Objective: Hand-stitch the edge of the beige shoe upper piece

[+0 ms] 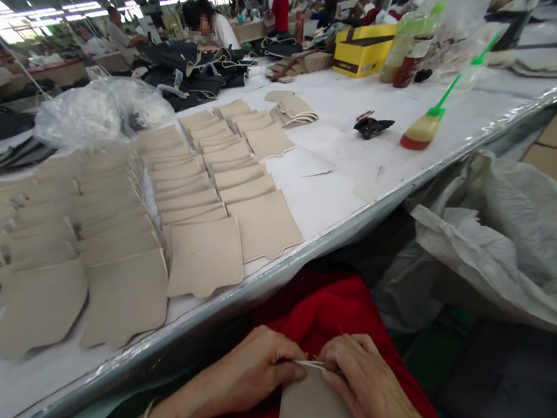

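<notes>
Over my lap I hold a beige flat panel [318,415], its top edge pinched between both hands. My left hand [258,368] has thumb and fingers closed on the edge. Beside it, my right hand [364,383] grips the same edge a short way to the right. A thin pale strip shows along the edge between the fingers. The lower part of the panel runs out of view. On the white table to the left, rows of similar beige panels [205,254] lie overlapping, with pale edges.
Along the white table [335,148] stand a green-spouted glue bottle [422,130], a black scrap [372,127], a yellow box [363,49] and larger bottles [411,50]. Clear plastic [106,109] lies at left. A white sack [512,229] hangs at right. Other people work behind.
</notes>
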Action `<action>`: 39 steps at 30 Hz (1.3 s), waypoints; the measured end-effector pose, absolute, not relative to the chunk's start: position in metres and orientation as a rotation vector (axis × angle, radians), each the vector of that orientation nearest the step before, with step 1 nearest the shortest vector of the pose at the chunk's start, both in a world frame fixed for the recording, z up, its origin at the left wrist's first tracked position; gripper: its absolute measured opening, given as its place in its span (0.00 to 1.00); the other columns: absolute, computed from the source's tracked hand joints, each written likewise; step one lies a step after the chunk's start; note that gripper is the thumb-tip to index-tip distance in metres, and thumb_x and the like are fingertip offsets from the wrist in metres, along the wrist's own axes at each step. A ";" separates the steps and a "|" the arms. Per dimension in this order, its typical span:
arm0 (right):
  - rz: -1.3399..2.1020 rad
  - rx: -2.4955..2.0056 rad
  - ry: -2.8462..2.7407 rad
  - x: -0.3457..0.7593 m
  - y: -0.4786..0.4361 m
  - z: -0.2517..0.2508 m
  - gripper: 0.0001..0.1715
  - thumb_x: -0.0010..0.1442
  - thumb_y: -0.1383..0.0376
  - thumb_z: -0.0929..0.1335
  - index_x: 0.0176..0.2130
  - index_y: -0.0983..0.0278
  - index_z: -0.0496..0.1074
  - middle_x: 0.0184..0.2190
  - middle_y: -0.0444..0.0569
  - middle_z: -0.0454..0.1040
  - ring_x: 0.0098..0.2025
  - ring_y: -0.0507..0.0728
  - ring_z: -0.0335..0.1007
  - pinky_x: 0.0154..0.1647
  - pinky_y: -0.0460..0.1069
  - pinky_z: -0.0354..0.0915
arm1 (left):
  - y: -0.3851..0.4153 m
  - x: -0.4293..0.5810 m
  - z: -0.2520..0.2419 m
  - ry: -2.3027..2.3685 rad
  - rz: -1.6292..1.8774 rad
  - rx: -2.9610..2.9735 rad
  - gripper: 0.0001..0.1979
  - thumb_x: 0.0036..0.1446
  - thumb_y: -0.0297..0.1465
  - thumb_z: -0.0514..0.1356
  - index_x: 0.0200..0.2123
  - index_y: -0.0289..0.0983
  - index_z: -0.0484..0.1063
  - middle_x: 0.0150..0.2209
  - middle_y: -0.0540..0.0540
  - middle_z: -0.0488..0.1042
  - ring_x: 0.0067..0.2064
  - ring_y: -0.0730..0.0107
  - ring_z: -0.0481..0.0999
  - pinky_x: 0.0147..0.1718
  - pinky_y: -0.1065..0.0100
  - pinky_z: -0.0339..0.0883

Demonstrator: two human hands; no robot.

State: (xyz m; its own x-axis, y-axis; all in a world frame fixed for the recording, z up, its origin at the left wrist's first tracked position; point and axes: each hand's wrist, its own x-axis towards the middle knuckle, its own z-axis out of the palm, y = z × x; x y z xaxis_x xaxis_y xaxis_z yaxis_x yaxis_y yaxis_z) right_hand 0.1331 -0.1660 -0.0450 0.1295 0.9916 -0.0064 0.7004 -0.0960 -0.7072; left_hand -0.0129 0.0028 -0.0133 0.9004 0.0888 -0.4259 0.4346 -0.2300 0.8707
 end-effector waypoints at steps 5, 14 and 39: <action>0.767 -1.843 -1.575 0.133 -0.168 -0.041 0.08 0.69 0.71 0.63 0.36 0.60 0.64 0.34 0.44 0.70 0.37 0.57 0.66 0.41 0.53 0.60 | 0.002 -0.012 -0.010 0.387 -0.383 1.831 0.16 0.58 0.29 0.56 0.20 0.36 0.56 0.22 0.56 0.52 0.26 0.77 0.52 0.25 0.70 0.45; 0.850 -1.836 -1.511 0.133 -0.169 -0.033 0.10 0.69 0.71 0.62 0.34 0.61 0.64 0.33 0.46 0.69 0.37 0.59 0.64 0.40 0.54 0.61 | -0.003 -0.007 -0.013 0.321 -0.316 1.917 0.10 0.57 0.27 0.57 0.23 0.37 0.68 0.22 0.55 0.62 0.27 0.75 0.62 0.31 0.71 0.53; 1.127 -1.777 -1.306 0.154 -0.171 -0.025 0.07 0.68 0.63 0.67 0.35 0.59 0.69 0.36 0.40 0.72 0.41 0.56 0.66 0.43 0.50 0.57 | -0.013 0.005 -0.008 0.380 -0.280 1.924 0.08 0.59 0.30 0.61 0.28 0.37 0.76 0.25 0.55 0.70 0.28 0.76 0.66 0.27 0.72 0.52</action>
State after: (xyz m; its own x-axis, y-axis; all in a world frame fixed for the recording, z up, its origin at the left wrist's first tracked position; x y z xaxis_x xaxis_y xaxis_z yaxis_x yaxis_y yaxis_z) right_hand 0.1538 -0.1714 -0.0247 0.1335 0.9569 -0.2578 0.3952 -0.2900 -0.8716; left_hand 0.0054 -0.0128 -0.0078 0.9207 0.1308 -0.3676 0.3898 -0.3476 0.8528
